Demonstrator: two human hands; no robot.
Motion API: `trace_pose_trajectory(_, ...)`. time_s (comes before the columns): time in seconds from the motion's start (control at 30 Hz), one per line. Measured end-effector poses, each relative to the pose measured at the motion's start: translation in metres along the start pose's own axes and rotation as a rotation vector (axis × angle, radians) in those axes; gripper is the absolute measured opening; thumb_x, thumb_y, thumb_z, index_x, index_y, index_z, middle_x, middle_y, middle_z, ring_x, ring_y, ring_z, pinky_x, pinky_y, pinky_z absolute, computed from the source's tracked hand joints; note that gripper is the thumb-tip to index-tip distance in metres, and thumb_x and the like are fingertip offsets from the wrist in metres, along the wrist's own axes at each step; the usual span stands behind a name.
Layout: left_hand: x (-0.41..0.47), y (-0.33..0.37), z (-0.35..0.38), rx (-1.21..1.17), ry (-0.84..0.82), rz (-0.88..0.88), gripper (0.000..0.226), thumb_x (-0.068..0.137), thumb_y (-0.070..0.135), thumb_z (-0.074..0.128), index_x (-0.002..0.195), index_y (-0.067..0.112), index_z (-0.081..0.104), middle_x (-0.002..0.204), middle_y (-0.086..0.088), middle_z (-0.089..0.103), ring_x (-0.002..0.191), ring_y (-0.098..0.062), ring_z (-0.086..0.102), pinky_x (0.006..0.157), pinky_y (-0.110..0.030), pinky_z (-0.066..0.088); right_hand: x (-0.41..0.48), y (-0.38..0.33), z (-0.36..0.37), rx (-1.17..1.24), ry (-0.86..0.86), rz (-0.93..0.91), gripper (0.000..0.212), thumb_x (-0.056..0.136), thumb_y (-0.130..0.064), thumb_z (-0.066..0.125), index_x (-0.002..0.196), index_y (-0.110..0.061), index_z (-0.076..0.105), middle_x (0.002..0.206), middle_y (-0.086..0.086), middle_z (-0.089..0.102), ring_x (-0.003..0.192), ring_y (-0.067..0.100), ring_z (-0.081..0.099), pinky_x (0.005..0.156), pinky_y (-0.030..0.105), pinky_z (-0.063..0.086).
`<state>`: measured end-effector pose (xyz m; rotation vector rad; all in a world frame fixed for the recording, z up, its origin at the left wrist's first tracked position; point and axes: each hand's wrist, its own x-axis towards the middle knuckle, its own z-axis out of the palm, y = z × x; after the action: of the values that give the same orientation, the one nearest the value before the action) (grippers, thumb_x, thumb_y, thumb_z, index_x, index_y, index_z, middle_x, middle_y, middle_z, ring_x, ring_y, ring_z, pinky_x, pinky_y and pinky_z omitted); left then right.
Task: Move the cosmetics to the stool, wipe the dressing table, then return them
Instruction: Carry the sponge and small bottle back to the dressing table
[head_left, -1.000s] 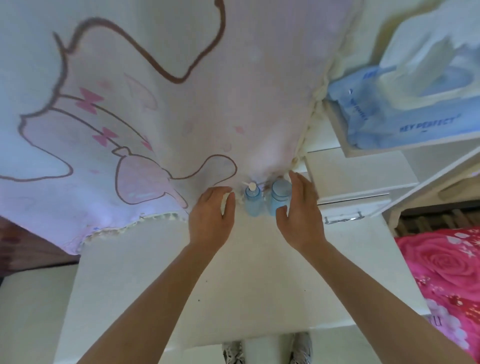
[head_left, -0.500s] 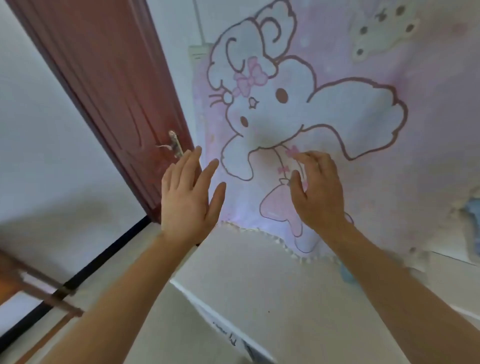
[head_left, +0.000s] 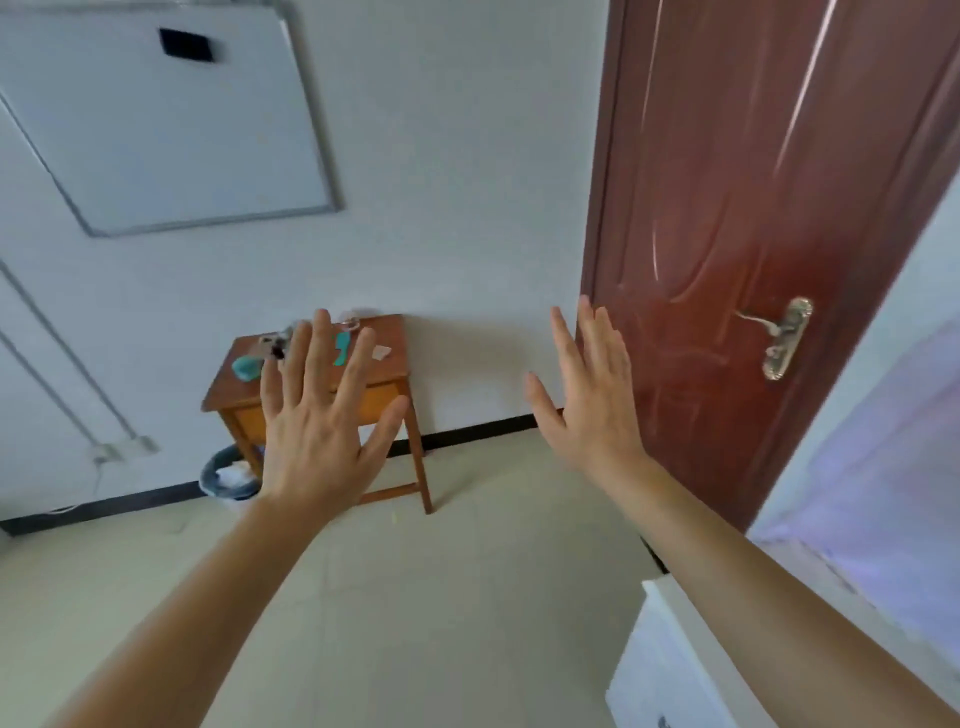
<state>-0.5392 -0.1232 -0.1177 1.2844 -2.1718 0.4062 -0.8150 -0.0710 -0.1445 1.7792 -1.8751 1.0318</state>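
Reaching out ahead, both hands are up in the air with nothing in them — the left hand (head_left: 318, 431) has its fingers (head_left: 322, 348) spread wide, the right hand (head_left: 592, 400) is flat with fingers together. Behind the left hand stands the wooden stool (head_left: 322, 395), against the wall beside the red door (head_left: 753, 234). Small cosmetics (head_left: 244, 367) lie on its top — a teal piece near the left edge, others toward the back edge, too blurred to name. A white dressing-table corner (head_left: 670, 670) shows at lower right.
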Motion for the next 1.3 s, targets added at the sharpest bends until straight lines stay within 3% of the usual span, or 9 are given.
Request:
trace_pose_trajectory(0.17, 0.017, -0.100, 0.006, 0.062, -0.030, -0.111, 0.071, 0.094, 0.063, 0.024, 0.155, 0.030, 0.010, 0.163, -0.008, -0.003, 0.150, -0.026, -0.005, 0.119, -0.056, 0.005, 0.060, -0.078, 0.087, 0.083, -0.113, -0.107, 0.073, 0.100, -0.056, 0.032, 0.159, -0.023, 0.003, 0.166, 0.008, -0.006, 0.153, 0.027, -0.007, 0.124, 0.045, 0.006)
trace_pose_trajectory(0.3, 0.040, -0.143, 0.031, 0.055, -0.035, -0.175, 0.071, 0.094, 0.063, 0.024, 0.155, 0.028, 0.013, 0.163, -0.007, -0.003, 0.150, -0.025, -0.006, 0.119, -0.055, 0.005, 0.096, -0.102, 0.140, 0.129, -0.152, -0.124, 0.075, 0.101, -0.052, 0.040, 0.159, -0.022, 0.002, 0.166, 0.008, -0.005, 0.153, 0.025, -0.007, 0.124, 0.042, 0.005)
trace_pose_trajectory(0.67, 0.149, -0.247, 0.193, 0.111, -0.145, -0.258, 0.073, 0.094, 0.063, 0.024, 0.155, 0.029, 0.006, 0.163, -0.007, -0.005, 0.150, -0.026, -0.005, 0.118, -0.053, 0.003, 0.213, -0.062, 0.332, 0.123, -0.181, -0.120, 0.075, 0.099, -0.057, 0.035, 0.158, -0.030, -0.003, 0.166, 0.008, -0.007, 0.153, 0.027, -0.004, 0.123, 0.044, 0.009)
trace_pose_trajectory(0.9, 0.262, -0.334, 0.296, 0.212, -0.284, -0.350, 0.072, 0.094, 0.066, 0.012, 0.155, 0.027, 0.008, 0.163, -0.008, -0.007, 0.150, -0.027, -0.007, 0.118, -0.056, 0.005, 0.325, -0.031, 0.478, 0.130, -0.304, -0.100, 0.081, 0.098, -0.056, 0.042, 0.157, -0.028, -0.006, 0.165, 0.008, -0.008, 0.152, 0.029, -0.001, 0.121, 0.045, 0.010)
trace_pose_trajectory(1.0, 0.292, -0.370, 0.322, 0.263, -0.306, -0.380, 0.072, 0.094, 0.067, 0.012, 0.155, 0.030, 0.001, 0.162, -0.006, -0.012, 0.149, -0.025, -0.012, 0.119, -0.054, 0.001, 0.369, -0.035, 0.531, 0.157, -0.368, -0.111, 0.084, 0.097, -0.056, 0.041, 0.155, -0.030, -0.013, 0.165, 0.007, -0.011, 0.152, 0.029, -0.002, 0.121, 0.045, 0.010)
trace_pose_trajectory(1.13, 0.304, -0.417, 0.344, 0.271, -0.328, -0.414, 0.073, 0.093, 0.067, 0.011, 0.155, 0.028, 0.006, 0.163, -0.006, -0.006, 0.150, -0.025, -0.008, 0.118, -0.052, 0.000, 0.407, -0.057, 0.596, 0.210, -0.447, -0.129, 0.090, 0.095, -0.055, 0.046, 0.155, -0.029, -0.016, 0.165, 0.007, -0.011, 0.152, 0.028, -0.001, 0.120, 0.046, 0.012)
trace_pose_trajectory(1.3, 0.300, -0.486, 0.379, 0.284, -0.398, -0.493, 0.071, 0.096, 0.062, 0.024, 0.155, 0.027, 0.006, 0.163, -0.009, -0.003, 0.150, -0.028, -0.005, 0.118, -0.054, 0.003, 0.425, -0.098, 0.669, 0.279, -0.547, -0.195, 0.095, 0.092, -0.054, 0.052, 0.155, -0.031, -0.015, 0.166, 0.009, -0.007, 0.152, 0.031, 0.008, 0.117, 0.042, 0.017)
